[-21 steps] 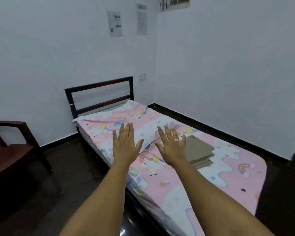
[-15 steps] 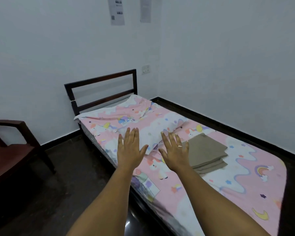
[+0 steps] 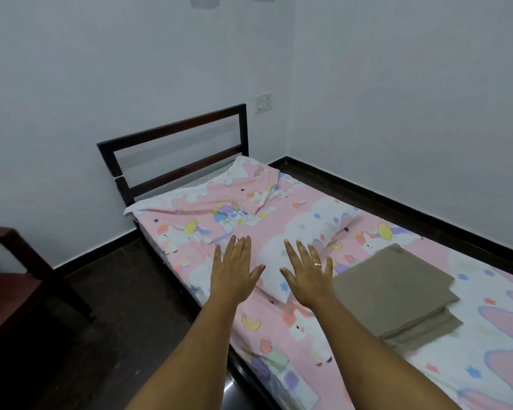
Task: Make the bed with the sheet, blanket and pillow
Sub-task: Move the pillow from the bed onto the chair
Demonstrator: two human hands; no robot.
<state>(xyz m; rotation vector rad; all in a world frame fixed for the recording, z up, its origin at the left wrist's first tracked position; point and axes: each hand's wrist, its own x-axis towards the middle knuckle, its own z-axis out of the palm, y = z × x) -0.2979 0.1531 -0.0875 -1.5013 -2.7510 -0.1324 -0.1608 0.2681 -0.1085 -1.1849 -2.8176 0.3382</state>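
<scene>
My left hand (image 3: 234,273) and right hand (image 3: 307,275) hover flat, fingers spread, mid-frame, holding nothing; pink unicorn sheet (image 3: 308,327) covers the bed, rumpled upper centre; folded brown blanket (image 3: 394,294) lies right of centre.

White walls (image 3: 397,84) meet in corner; dark floor (image 3: 86,335); wooden chair (image 3: 9,279) left; wall switch (image 3: 263,102); dark headboard (image 3: 175,149).

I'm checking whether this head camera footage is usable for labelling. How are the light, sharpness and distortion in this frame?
Head view: soft, even, dim light with a bluish cast; the floor is nearly black. Wide-angle bending bows the wall skirting and stretches the forearms. Left hand, right hand and folded blanket look slightly soft, the blanket's near edge smeared. A small glare spot under the bed frame.
</scene>
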